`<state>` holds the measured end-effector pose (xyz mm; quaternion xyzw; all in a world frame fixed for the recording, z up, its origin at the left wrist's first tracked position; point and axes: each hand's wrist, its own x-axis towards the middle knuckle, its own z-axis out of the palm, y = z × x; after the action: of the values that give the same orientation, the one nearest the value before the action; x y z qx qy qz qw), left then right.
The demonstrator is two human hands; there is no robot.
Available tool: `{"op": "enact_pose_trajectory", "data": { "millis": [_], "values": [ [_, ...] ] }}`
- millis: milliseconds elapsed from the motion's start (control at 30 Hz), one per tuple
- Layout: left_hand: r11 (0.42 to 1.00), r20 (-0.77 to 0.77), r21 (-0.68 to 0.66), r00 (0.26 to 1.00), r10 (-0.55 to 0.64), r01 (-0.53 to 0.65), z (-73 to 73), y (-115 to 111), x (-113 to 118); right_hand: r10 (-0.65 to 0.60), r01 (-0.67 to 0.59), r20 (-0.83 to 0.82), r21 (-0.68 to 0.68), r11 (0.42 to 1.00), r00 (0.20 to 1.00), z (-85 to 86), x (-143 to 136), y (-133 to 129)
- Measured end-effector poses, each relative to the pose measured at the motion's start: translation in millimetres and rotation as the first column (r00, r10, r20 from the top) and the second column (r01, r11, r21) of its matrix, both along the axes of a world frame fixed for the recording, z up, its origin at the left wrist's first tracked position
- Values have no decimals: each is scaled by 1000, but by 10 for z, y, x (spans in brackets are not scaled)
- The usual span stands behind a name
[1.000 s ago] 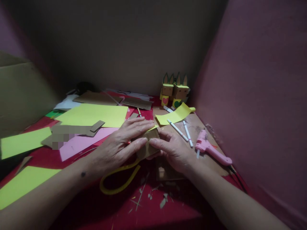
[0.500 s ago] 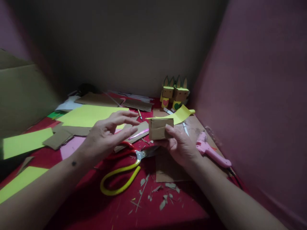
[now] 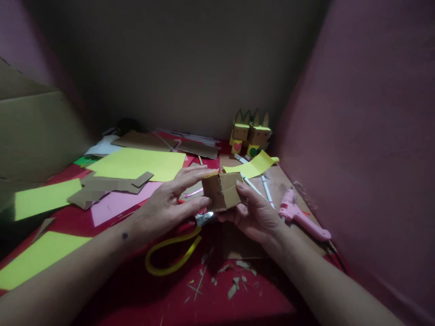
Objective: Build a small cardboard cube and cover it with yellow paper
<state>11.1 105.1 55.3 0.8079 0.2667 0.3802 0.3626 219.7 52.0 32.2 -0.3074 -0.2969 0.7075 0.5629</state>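
Note:
A small brown cardboard box (image 3: 231, 192) is up off the table between my two hands, one corner edge turned towards me. My right hand (image 3: 258, 215) grips its right side, thumb on the front face and fingers underneath. At the left side, my left hand (image 3: 173, 194) has its fingers along the top edge and its thumb against the side face. Below the hands lie scissors (image 3: 205, 218) with a yellow handle loop; their blades are hidden. A curled yellow paper strip (image 3: 253, 166) and white markers (image 3: 267, 190) lie just behind the box.
A pink glue gun (image 3: 301, 217) rests at the right by the pink wall. Two cardboard figures with pointed ears (image 3: 242, 131) stand at the back. Yellow sheets (image 3: 139, 163), pink paper (image 3: 118, 206) and cardboard pieces spread over the left. Cardboard scraps (image 3: 234, 287) litter the red tabletop (image 3: 190, 312) in front.
My left hand has moved right and come onto the box. The box has been turned so that a second side face shows. The view has shifted slightly.

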Motion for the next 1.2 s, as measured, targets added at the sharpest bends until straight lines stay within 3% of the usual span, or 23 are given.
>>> {"op": "enact_pose_trajectory", "data": {
  "millis": [267,467,900,1033,1100,1200],
  "values": [
    [984,-16,-92,988,-154,152,63,4,-42,228,-228,-18,5,974,973,-57,18,-19],
    [971,-96,-97,969,-227,218,94,-23,-60,305,-305,-11,-33,952,952,-36,43,-59],
    [973,21,-166,987,-159,160,86,-147,-83,239,-248,-112,-79,966,965,-81,81,-5],
    [973,-37,-151,983,-179,172,64,-83,-68,267,-271,-112,-26,962,957,-83,67,-11],
    [965,-53,-204,982,-179,165,35,-17,-54,235,-232,-92,43,972,968,-60,59,-12],
    [918,30,-368,989,-148,148,-37,78,-31,75,-69,-38,141,988,996,1,44,-5]
  ]
}}
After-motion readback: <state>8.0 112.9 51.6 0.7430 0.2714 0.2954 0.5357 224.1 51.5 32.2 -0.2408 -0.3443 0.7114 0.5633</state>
